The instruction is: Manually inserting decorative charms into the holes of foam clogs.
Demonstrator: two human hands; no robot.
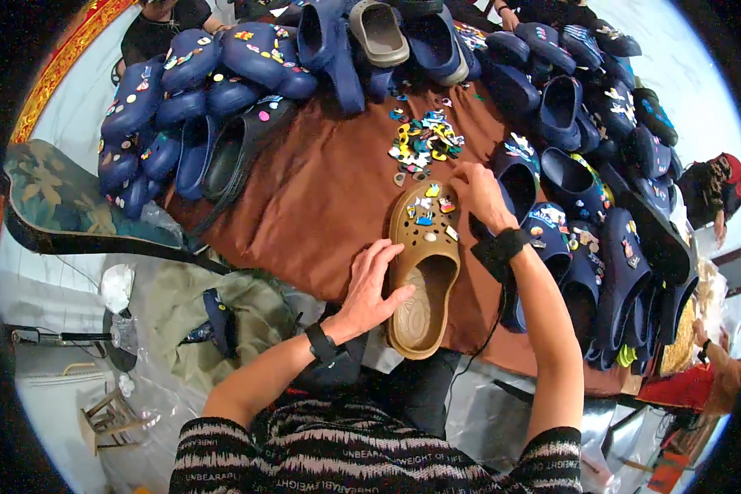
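Observation:
A tan clog (pixel 421 284) lies in front of me with its toe pointing away and its heel at the table's near edge. Several small colourful shoe charms (pixel 425 216) sit on its perforated top. My left hand (pixel 372 290) grips the clog's left side, thumb at the foot opening and fingers along the outer edge. Beside the toe, on the right, my right hand (pixel 479 194) has its fingers curled together; whatever is in them, if anything, is hidden. Just beyond the toe, a heap of loose charms (pixel 426 142) is spread on the brown cloth (pixel 321 181).
Piled navy clogs (pixel 193 62) with charms line the far left; more navy clogs (pixel 580 177) crowd the right side. A grey clog (pixel 379 33) tops the far pile. A patterned chair back (pixel 82 193) stands at left. Other people (pixel 716 193) are around the table.

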